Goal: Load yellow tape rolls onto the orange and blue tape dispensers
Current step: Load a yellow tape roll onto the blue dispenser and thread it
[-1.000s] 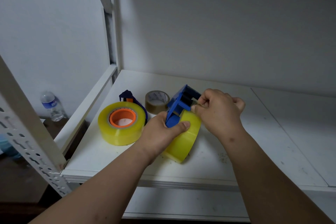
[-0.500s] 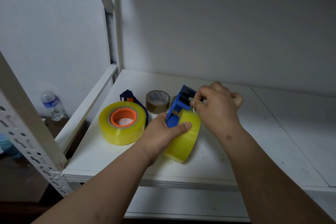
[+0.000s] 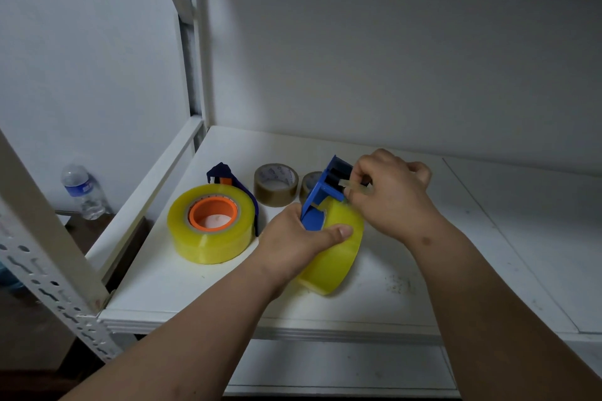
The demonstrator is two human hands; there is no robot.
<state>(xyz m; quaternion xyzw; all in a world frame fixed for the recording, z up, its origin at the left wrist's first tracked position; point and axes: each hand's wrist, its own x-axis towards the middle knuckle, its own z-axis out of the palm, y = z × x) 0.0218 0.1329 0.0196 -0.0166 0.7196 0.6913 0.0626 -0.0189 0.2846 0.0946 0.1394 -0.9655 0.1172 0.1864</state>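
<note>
The left hand (image 3: 299, 238) grips the blue dispenser (image 3: 321, 202) and the yellow roll (image 3: 338, 251) mounted on it, with the thumb laid flat across the roll's upper face and the remaining fingers curled out of sight behind the blue frame. The right hand (image 3: 387, 192) pinches the loose end of tape (image 3: 353, 187) between thumb and forefinger, just beside the dispenser's head; its other fingers are curled in toward the palm. The tape end appears as a short, pale, translucent strip running from the roll toward the blue head.

The held roll is wide, glossy and translucent yellow. It stands tilted on its edge, its lower rim resting on the white shelf (image 3: 358, 299) near the front. The blue frame rises from the roll's centre and leans away from the person.

To the left, well apart from the hands, a second yellow roll (image 3: 211, 225) lies flat on the shelf, seated on the orange hub (image 3: 213, 213) of the other dispenser; a dark blue handle (image 3: 224, 176) projects behind it. Two smaller brown rolls (image 3: 276, 184) stand behind, the right one partly hidden by the blue dispenser.

A perforated white upright (image 3: 49, 264) frames the shelf's left corner. A plastic water bottle (image 3: 83, 192) stands beyond it, lower down by the wall.
</note>
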